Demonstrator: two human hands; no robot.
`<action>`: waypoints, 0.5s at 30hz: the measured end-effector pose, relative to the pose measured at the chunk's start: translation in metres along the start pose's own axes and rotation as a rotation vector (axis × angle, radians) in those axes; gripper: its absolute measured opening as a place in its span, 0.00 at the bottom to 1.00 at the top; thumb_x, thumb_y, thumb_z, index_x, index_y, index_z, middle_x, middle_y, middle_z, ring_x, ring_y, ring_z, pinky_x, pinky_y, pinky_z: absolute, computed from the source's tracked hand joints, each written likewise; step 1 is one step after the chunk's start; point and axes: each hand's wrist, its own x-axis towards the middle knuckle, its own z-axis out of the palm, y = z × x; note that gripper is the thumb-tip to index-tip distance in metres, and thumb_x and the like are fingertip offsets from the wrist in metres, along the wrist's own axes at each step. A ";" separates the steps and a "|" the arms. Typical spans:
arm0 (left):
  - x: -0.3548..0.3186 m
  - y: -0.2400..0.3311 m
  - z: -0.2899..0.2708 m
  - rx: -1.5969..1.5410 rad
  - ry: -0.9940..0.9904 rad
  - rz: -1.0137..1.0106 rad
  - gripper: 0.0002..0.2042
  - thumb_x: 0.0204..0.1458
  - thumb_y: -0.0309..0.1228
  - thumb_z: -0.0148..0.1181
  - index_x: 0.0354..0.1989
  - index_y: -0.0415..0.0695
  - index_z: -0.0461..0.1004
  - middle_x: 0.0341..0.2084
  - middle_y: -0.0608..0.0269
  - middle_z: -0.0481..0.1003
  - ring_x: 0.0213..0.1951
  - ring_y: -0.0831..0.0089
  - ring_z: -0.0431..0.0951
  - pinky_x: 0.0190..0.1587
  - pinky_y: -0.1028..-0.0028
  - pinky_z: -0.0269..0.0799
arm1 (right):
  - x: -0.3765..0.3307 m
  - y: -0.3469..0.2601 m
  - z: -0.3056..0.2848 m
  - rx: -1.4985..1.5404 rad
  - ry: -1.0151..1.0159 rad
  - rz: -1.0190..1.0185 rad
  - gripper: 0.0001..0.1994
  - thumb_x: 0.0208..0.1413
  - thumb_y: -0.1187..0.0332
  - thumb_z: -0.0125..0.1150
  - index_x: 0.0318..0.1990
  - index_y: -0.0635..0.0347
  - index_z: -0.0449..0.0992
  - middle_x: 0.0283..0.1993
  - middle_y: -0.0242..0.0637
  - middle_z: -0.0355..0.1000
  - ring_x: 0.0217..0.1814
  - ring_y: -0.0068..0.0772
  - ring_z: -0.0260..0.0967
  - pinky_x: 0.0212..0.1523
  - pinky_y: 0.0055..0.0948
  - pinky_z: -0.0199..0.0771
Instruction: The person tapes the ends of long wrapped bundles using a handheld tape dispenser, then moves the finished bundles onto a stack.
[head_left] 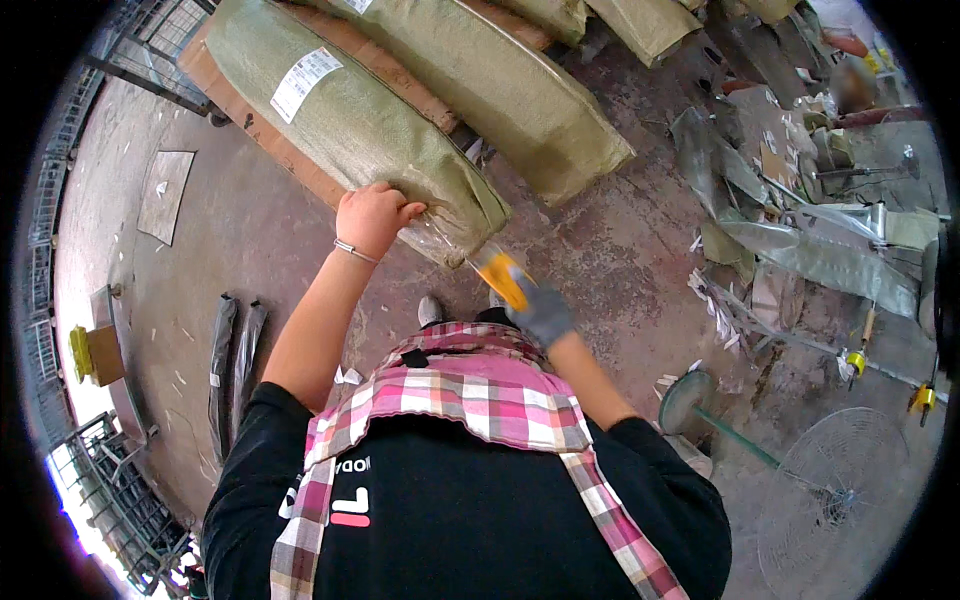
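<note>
Worn floor shows around the green package, upper left. Left hand steadies its end, pinch unclear; right hand grips a yellow tool, best kept clear of the left.

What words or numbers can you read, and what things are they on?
White label on the green package: print too small to read.
Second white label on the next package: cut off by the view, too small to read.
Black shirt: big white letters, upside down, partly covered by the plaid apron; I won't copy them out.
Yellow tool in the right hand: blurred, no readable print.
</note>
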 end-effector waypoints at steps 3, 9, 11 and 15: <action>0.006 0.009 -0.007 -0.019 -0.124 -0.254 0.23 0.43 0.52 0.50 0.20 0.40 0.73 0.23 0.55 0.72 0.27 0.59 0.72 0.30 0.65 0.66 | 0.071 -0.031 -0.004 0.181 -0.050 0.075 0.31 0.40 0.57 0.59 0.54 0.51 0.57 0.38 0.49 0.68 0.41 0.48 0.66 0.40 0.35 0.67; -0.017 -0.012 0.016 -0.769 -0.370 -0.788 0.30 0.42 0.59 0.47 0.32 0.39 0.72 0.33 0.53 0.73 0.35 0.64 0.73 0.38 0.67 0.67 | 0.076 0.016 -0.007 0.745 0.266 -0.009 0.29 0.38 0.68 0.60 0.51 0.58 0.59 0.46 0.46 0.64 0.49 0.41 0.63 0.48 0.31 0.63; -0.040 -0.009 0.050 -1.428 -0.458 -0.957 0.32 0.44 0.59 0.45 0.43 0.40 0.66 0.41 0.52 0.70 0.43 0.66 0.69 0.46 0.67 0.62 | 0.075 0.027 -0.018 1.151 0.372 0.096 0.31 0.37 0.71 0.61 0.53 0.61 0.57 0.49 0.43 0.62 0.51 0.37 0.61 0.50 0.29 0.61; -0.040 0.043 0.113 -2.272 -0.121 -0.849 0.33 0.47 0.55 0.45 0.56 0.43 0.52 0.54 0.56 0.58 0.54 0.64 0.58 0.55 0.66 0.51 | 0.083 0.008 -0.049 0.595 0.201 -0.044 0.33 0.39 0.70 0.60 0.56 0.61 0.53 0.50 0.43 0.60 0.53 0.35 0.59 0.51 0.30 0.60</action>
